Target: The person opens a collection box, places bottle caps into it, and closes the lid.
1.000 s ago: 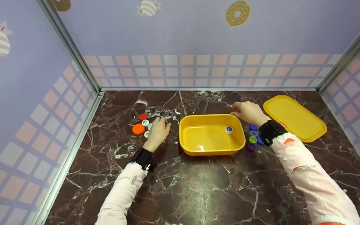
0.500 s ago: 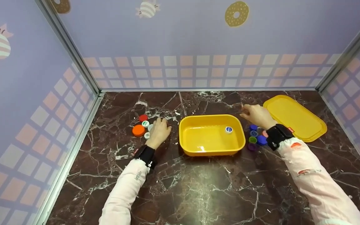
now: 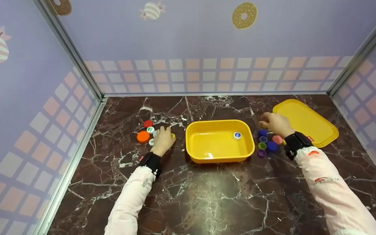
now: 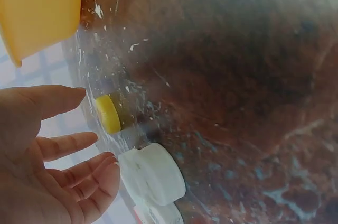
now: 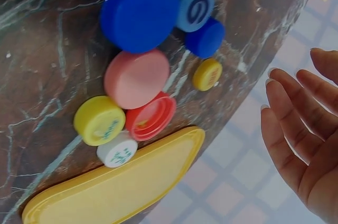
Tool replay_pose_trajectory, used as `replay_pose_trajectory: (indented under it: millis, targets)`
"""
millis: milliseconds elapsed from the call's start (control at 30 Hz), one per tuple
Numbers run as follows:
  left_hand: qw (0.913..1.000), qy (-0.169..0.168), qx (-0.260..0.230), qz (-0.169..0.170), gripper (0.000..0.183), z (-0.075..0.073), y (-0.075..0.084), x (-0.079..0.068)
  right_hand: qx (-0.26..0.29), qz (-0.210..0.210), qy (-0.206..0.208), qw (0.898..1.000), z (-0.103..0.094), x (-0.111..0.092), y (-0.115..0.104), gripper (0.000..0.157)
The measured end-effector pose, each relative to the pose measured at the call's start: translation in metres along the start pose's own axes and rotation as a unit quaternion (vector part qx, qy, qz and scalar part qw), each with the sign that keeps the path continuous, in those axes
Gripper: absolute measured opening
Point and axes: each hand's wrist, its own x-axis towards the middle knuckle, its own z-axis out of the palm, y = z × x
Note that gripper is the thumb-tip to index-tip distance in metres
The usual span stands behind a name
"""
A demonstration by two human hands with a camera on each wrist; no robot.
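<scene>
My left hand hovers at the left cluster of bottle caps, thumb and fingers apart with nothing between them. A small yellow cap lies just beyond its fingertips in the left wrist view, with white caps close by the lower fingers. Loosely curved, my right hand is raised over the far side of the right cluster and holds nothing. Below it in the right wrist view are a small yellow cap, a pink cap and a large blue cap. One white-and-blue cap sits inside the yellow container.
The container stands between the two clusters on a dark marble tabletop. Its yellow lid lies flat at the back right. Orange and red caps are at the left. Patterned panels enclose the back and sides.
My right hand has moved right, from the container's far right rim to over the right cluster. The left hand has shifted slightly, and a yellow cap now shows beside it.
</scene>
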Motion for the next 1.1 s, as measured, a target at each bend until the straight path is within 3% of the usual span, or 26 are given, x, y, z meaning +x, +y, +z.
replay_pose_trajectory:
  millis: [567,1100]
  targets:
    - [0.9999,-0.004,0.012,0.003,0.040,0.006,0.004,0.000,-0.019,0.042,-0.030,0.998,0.006,-0.005,0.018,0.034]
    - [0.9975,0.037,0.004,0.061,0.017,0.011,0.002,0.002,-0.022,0.040,-0.037,0.998,0.009,-0.011,0.026,0.029]
